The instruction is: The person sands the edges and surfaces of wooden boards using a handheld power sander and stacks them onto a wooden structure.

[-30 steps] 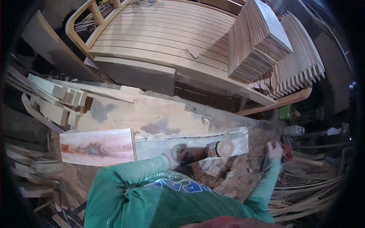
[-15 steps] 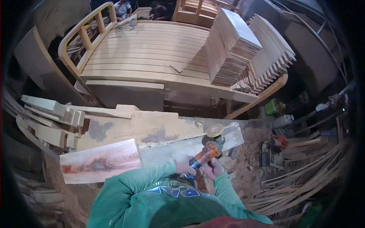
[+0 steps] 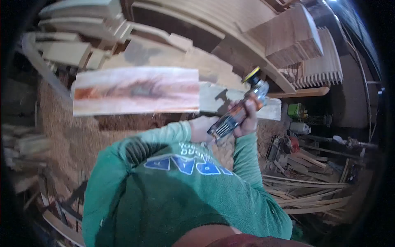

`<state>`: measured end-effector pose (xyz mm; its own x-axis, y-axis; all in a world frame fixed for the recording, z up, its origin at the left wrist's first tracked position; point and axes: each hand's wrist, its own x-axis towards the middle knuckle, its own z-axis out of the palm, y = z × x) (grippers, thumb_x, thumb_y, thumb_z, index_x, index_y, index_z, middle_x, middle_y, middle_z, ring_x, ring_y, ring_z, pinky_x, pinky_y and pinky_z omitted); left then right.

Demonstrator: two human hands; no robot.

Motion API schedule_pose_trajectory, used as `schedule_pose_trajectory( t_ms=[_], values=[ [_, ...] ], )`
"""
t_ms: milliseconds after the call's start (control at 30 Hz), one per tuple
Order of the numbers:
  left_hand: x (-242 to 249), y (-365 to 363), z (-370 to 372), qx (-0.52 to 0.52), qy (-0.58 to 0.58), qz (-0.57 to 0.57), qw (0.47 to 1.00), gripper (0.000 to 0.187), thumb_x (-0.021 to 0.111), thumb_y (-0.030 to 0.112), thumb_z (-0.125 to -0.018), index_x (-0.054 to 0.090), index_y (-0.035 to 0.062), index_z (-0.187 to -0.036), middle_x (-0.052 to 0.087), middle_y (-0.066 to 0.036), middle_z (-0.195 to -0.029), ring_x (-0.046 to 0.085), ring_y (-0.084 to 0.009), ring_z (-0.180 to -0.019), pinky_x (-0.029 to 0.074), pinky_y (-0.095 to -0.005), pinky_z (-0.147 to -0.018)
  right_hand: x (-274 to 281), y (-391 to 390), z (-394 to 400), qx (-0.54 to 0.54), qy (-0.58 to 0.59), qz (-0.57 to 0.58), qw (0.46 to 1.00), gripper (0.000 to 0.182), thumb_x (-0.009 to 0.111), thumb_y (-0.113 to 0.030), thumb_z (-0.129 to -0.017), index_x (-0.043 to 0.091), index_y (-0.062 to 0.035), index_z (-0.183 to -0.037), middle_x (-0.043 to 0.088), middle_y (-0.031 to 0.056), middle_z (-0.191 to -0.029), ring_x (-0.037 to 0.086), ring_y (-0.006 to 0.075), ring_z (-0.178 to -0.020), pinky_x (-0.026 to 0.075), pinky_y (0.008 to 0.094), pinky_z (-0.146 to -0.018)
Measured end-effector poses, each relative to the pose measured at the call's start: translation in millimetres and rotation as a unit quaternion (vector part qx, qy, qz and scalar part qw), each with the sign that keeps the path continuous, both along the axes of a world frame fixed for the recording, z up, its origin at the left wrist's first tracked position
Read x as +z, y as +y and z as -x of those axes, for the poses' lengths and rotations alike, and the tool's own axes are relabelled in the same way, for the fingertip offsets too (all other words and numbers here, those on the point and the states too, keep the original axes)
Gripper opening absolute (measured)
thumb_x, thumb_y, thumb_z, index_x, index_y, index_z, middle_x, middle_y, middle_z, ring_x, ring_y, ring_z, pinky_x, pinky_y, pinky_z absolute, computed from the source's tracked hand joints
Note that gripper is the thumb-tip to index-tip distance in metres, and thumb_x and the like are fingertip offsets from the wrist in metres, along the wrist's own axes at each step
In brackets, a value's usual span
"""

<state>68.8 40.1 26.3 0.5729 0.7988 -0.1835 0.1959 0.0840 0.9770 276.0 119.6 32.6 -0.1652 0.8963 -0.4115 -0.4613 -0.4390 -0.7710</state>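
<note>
My right hand [image 3: 248, 117] is wrapped round the orange body of an angle grinder [image 3: 231, 118], which slants up to the right. The grinder's yellow-rimmed disc [image 3: 252, 75] faces up and away, clear of the wood. At the tool's dark rear end, my left hand [image 3: 201, 128] is closed against it, its fingers partly hidden and blurred. Left of the grinder lies a flat board [image 3: 135, 91] with reddish-brown grain and a dark knot. A grey plank [image 3: 271, 109] extends beneath the tool on the bench.
Cut wooden pieces [image 3: 66, 53] are piled at the upper left. A slatted wooden bed frame [image 3: 214, 24] carries a stack of boards [image 3: 292, 39] at the upper right. Long strips [image 3: 312, 201] lie on the right, near a green container [image 3: 294, 110]. Sawdust covers the floor.
My view has tipped down and turned, so the bench and board appear higher. My right hand now grips farther forward on the grinder, and its disc is tilted more edge-on.
</note>
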Motion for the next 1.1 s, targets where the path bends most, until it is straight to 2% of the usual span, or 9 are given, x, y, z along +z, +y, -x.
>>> schedule_pose_trajectory(
  t_ms=[133, 200, 333, 433, 500, 600, 833, 967, 1100],
  values=[
    [-15.5, -27.3, 2.0, 0.054, -0.026, -0.040, 0.997, 0.057, 0.078, 0.013, -0.077, 0.052, -0.0021, -0.125, 0.071, -0.025, -0.099, 0.071, -0.0381, -0.096, 0.056, -0.0443, -0.084, 7.3, 1.2, 13.9, 0.139, 0.130, -0.015, 0.982, 0.031, 0.063, -0.027, -0.094, 0.056, -0.0016, -0.112, 0.066, 0.0143, -0.098, 0.067, 0.0282, -0.095, 0.057, 0.0461, -0.083],
    [-27.5, -30.8, 1.1, 0.090, -0.001, -0.021, 0.996, 0.051, 0.076, 0.017, -0.078, 0.056, -0.0013, -0.122, 0.070, -0.027, -0.101, 0.069, -0.0421, -0.099, 0.055, -0.0454, -0.085, 13.9, 10.0, 30.8, 0.124, -0.174, -0.031, 0.976, 0.026, 0.063, -0.022, -0.094, 0.055, -0.0024, -0.109, 0.066, 0.0128, -0.091, 0.068, 0.0253, -0.083, 0.058, 0.0400, -0.073],
    [-52.6, -6.0, 37.5, 0.019, 0.133, -0.086, 0.987, 0.054, 0.078, 0.029, -0.079, 0.066, 0.0057, -0.127, 0.074, -0.016, -0.106, 0.071, -0.0334, -0.098, 0.056, -0.0405, -0.088, 7.6, 30.2, 42.3, 0.156, -0.290, -0.137, 0.934, 0.025, 0.071, -0.021, -0.087, 0.063, 0.0005, -0.097, 0.067, 0.0114, -0.079, 0.067, 0.0204, -0.065, 0.056, 0.0327, -0.059],
    [-83.2, 3.1, 114.8, 0.268, 0.260, -0.185, 0.909, 0.029, 0.069, 0.028, -0.089, 0.072, 0.0064, -0.108, 0.071, -0.018, -0.111, 0.067, -0.0324, -0.109, 0.052, -0.0422, -0.097, 3.4, 49.9, 27.9, 0.322, -0.426, -0.160, 0.830, 0.025, 0.076, -0.014, -0.081, 0.065, -0.0013, -0.100, 0.068, 0.0069, -0.085, 0.066, 0.0164, -0.072, 0.055, 0.0308, -0.065],
    [-82.4, 13.0, 174.0, 0.392, 0.371, -0.076, 0.838, 0.041, 0.065, 0.035, -0.093, 0.065, 0.0079, -0.124, 0.066, -0.017, -0.124, 0.063, -0.0353, -0.116, 0.047, -0.0445, -0.104, 9.0, 47.1, 32.4, 0.392, -0.454, -0.170, 0.782, 0.035, 0.080, -0.013, -0.078, 0.067, -0.0014, -0.108, 0.069, 0.0049, -0.093, 0.065, 0.0124, -0.083, 0.053, 0.0291, -0.077],
    [-122.9, 14.5, 235.8, 0.449, 0.574, -0.138, 0.670, 0.049, 0.059, 0.049, -0.095, 0.062, 0.0161, -0.132, 0.062, -0.011, -0.135, 0.054, -0.0297, -0.131, 0.039, -0.0513, -0.110, -7.1, 43.1, 31.5, 0.497, -0.498, -0.188, 0.685, 0.061, 0.086, -0.029, -0.073, 0.064, 0.0007, -0.122, 0.073, 0.0135, -0.106, 0.069, 0.0224, -0.097, 0.053, 0.0369, -0.089],
    [-121.1, 20.5, 233.3, 0.432, 0.614, -0.108, 0.651, 0.049, 0.054, 0.055, -0.094, 0.066, 0.0210, -0.127, 0.062, -0.008, -0.133, 0.052, -0.0255, -0.130, 0.029, -0.0510, -0.113, -15.5, 45.5, 55.5, 0.601, -0.465, -0.220, 0.612, 0.087, 0.073, -0.071, -0.075, 0.063, 0.0006, -0.123, 0.072, 0.0248, -0.107, 0.070, 0.0377, -0.105, 0.053, 0.0447, -0.092],
    [-117.9, 21.2, 231.9, 0.430, 0.623, -0.100, 0.646, 0.049, 0.054, 0.055, -0.094, 0.066, 0.0213, -0.127, 0.062, -0.007, -0.132, 0.051, -0.0247, -0.130, 0.030, -0.0510, -0.112, -11.3, 68.7, 79.4, 0.640, -0.513, -0.184, 0.542, 0.082, 0.072, -0.071, -0.078, 0.066, -0.0007, -0.120, 0.072, 0.0233, -0.105, 0.070, 0.0358, -0.103, 0.053, 0.0438, -0.091],
    [-124.0, 20.9, 233.5, 0.435, 0.633, -0.130, 0.627, 0.045, 0.055, 0.055, -0.094, 0.067, 0.0226, -0.123, 0.064, -0.005, -0.129, 0.054, -0.0258, -0.128, 0.036, -0.0521, -0.107, -7.4, 111.1, 97.6, 0.608, -0.461, -0.203, 0.614, 0.076, 0.069, -0.068, -0.083, 0.068, -0.0013, -0.120, 0.073, 0.0172, -0.107, 0.069, 0.0276, -0.102, 0.052, 0.0398, -0.093]
  ],
)
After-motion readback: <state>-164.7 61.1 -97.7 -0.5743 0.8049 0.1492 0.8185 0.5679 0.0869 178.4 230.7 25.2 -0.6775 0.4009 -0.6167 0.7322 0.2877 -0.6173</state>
